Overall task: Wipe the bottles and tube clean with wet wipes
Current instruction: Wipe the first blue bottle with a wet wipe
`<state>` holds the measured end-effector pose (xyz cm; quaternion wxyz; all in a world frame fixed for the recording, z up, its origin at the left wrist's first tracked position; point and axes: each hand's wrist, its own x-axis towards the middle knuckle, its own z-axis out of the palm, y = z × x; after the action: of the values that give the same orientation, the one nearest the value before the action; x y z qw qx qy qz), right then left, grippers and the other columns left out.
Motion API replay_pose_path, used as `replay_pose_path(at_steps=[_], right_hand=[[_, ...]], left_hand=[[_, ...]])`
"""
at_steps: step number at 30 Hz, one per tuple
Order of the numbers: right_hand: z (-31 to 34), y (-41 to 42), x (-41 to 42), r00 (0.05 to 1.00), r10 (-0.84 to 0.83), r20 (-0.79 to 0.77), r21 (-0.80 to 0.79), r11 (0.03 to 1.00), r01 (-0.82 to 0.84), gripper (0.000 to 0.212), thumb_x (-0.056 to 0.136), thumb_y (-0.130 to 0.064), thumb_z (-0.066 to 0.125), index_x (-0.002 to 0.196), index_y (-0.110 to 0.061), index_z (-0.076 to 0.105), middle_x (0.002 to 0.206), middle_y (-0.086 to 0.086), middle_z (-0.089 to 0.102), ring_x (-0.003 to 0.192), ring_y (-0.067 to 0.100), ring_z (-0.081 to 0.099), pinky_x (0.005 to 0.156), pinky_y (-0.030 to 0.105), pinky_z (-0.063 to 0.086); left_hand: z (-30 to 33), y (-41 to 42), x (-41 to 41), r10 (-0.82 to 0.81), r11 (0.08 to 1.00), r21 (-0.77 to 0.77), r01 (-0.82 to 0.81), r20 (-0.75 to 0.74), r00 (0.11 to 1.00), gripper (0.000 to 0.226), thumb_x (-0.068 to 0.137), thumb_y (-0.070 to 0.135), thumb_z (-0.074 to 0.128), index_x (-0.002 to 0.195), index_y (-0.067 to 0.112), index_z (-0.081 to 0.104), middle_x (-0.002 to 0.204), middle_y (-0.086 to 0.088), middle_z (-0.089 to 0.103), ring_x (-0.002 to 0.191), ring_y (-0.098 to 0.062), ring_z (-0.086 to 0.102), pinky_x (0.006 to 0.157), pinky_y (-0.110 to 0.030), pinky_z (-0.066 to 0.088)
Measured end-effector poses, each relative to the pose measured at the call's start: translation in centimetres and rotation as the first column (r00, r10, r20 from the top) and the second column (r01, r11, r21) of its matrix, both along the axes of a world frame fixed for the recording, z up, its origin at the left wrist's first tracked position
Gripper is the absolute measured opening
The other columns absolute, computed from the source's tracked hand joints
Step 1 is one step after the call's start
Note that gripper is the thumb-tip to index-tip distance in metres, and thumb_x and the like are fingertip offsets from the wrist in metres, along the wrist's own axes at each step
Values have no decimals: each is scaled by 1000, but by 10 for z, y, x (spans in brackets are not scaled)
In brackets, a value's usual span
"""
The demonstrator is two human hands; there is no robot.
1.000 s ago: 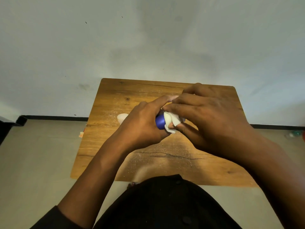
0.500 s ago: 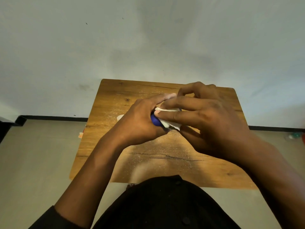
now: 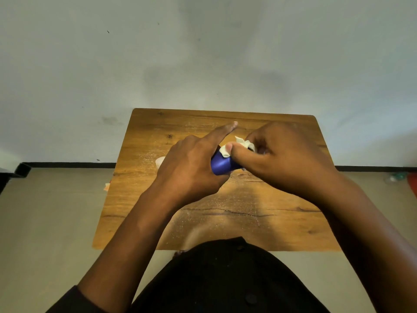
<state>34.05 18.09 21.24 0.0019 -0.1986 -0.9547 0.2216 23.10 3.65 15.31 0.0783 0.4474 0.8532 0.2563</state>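
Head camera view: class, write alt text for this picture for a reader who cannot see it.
Above a wooden table, a person's left hand grips a blue bottle while the right hand presses a crumpled white wet wipe against its far end. A small white object lies on the table, partly hidden behind the left hand.

Bare worktop (image 3: 225, 222) lies open nearer than the fingers (image 3: 228, 128); a white cup (image 3: 160, 162) stands just left of them
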Motion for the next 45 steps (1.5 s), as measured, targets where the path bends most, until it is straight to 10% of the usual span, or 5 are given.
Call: replay_pose_path(at_steps=[11,19,24,31,45], right_hand=[[5,2,-2,988,-81,130,-446,885,131,55,92,-56,47,83,-11,77,60,-3,73,45,6,59,55,25,44],[1,-3,6,998,13,-59,-205,979,-25,44,94,-54,54,77,-20,76,63,3,67,58,18,58,57,34,42],[1,-3,14,963,173,-205,-53,981,-188,15,96,-40,66,83,-46,67,73,-34,64,79,-5,57,64,21,36],[-11,12,21,829,447,-336,326,881,-343,36,94,-34,59,127,-37,74,147,2,57,136,28,44,104,25,32],[-6,-8,6,771,-172,-614,-252,967,15,40,99,-31,72,139,-26,63,103,-12,69,87,9,65,70,23,55]], left_hand=[[5,3,12,39,999,11,-37,-207,978,103,79,26,82,162,35,21,88,4,71,72,-21,63,76,-42,59],[3,1,14,49,999,26,-48,-62,997,99,83,34,81,161,42,20,110,3,74,88,-18,66,85,-42,58],[3,-3,7,16,989,142,-48,216,976,103,78,30,85,160,44,24,106,5,75,92,-14,70,84,-43,61],[12,-9,1,-133,924,337,-180,725,676,68,83,-2,79,143,17,52,87,-12,76,64,-26,73,56,-36,58],[21,-6,12,-435,818,489,-303,870,232,39,89,5,65,124,21,58,81,-15,70,64,-23,68,61,-35,56]])
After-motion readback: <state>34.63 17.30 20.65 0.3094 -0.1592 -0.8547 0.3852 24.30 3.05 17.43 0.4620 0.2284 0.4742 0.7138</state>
